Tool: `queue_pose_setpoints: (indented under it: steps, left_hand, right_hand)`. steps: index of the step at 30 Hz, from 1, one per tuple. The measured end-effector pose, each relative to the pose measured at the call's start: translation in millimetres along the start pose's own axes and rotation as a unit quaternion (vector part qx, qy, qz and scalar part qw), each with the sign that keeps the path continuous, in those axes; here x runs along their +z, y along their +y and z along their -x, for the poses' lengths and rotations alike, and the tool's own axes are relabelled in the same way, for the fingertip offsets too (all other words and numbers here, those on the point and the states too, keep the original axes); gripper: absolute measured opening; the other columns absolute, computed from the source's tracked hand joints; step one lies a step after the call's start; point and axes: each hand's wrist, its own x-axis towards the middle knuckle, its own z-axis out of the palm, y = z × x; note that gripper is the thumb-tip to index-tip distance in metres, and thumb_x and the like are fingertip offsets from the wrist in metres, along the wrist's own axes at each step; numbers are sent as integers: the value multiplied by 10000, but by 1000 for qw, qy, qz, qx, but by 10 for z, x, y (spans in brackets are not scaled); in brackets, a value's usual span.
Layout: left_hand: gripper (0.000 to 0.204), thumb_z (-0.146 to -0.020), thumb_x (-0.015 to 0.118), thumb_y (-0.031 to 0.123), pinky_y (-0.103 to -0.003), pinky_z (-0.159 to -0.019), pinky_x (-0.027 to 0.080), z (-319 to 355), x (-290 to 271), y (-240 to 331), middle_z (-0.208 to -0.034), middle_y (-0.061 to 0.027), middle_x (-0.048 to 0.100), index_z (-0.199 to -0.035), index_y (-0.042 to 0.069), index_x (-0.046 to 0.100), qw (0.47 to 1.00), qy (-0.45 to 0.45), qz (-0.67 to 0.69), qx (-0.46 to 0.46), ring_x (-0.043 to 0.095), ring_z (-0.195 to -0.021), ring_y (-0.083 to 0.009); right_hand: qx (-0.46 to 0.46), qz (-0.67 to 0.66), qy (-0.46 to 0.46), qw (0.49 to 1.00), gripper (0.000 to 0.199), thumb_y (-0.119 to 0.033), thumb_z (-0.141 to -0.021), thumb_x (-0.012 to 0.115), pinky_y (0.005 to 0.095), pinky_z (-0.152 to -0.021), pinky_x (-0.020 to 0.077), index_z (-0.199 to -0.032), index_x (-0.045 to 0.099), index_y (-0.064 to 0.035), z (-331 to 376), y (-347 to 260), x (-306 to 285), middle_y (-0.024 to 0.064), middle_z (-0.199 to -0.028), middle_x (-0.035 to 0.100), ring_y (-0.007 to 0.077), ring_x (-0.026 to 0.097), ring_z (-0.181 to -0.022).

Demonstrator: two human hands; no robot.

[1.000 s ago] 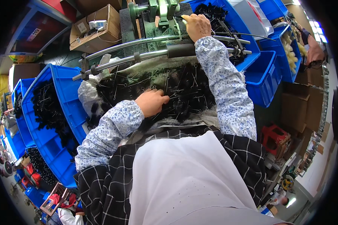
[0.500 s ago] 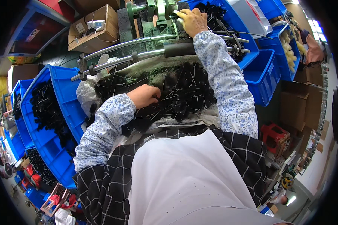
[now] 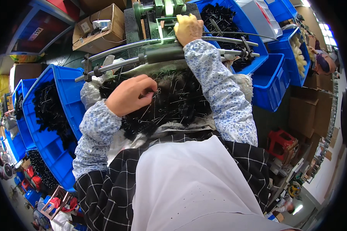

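A heap of black-bristled brushes with thin wire stems and looped ends (image 3: 177, 96) lies in front of me on pale sacking. Over its left part is my left hand (image 3: 132, 94), its fingers curled and thumb drawn in toward them. A wire loop shows right by the fingertips; whether it is held I cannot tell. Farther off, my right hand (image 3: 189, 29) is closed beside the metal frame of a green machine (image 3: 167, 23). Its fingertips are turned away, so what they grip is hidden. Two metal rails (image 3: 123, 61), one with a dark sleeve (image 3: 165, 54), cross between heap and machine.
Blue bins of black brushes stand at left (image 3: 67, 104) and far right (image 3: 243, 29). A smaller blue bin (image 3: 272, 82) is at right. An open cardboard box (image 3: 98, 29) sits left of the machine. A red stool (image 3: 282, 144) stands on the right.
My left hand has come up off the heap, slightly left, and looks nearer. My right hand has shifted left and a little down along the machine, its fingers now more curled.
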Motion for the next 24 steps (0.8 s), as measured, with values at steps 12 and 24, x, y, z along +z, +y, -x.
queue_pose_setpoints:
  steps: [12, 24]
  left_hand:
    - [173, -767, 594, 0, -261, -711, 459, 265, -235, -126, -889, -55, 558, -935, 9, 554, 991, 113, 66, -24, 575, -785, -148]
    - [189, -804, 572, -48, -249, -793, 461, -192, 114, -110, -935, -28, 548, -977, 12, 528, 975, 144, 170, 4, 569, -882, -110]
  right_hand:
    - [-13, 29, 15, 999, 187, -277, -743, 597, 434, -712, 441, -863, 664, -150, 8, 749, 4, 43, -792, 649, 238, 610, -840]
    - [1, 57, 110, 992, 252, -233, -874, 515, 404, -771, 495, -1087, 612, -138, -151, 1402, -595, 116, -975, 647, 279, 631, -873]
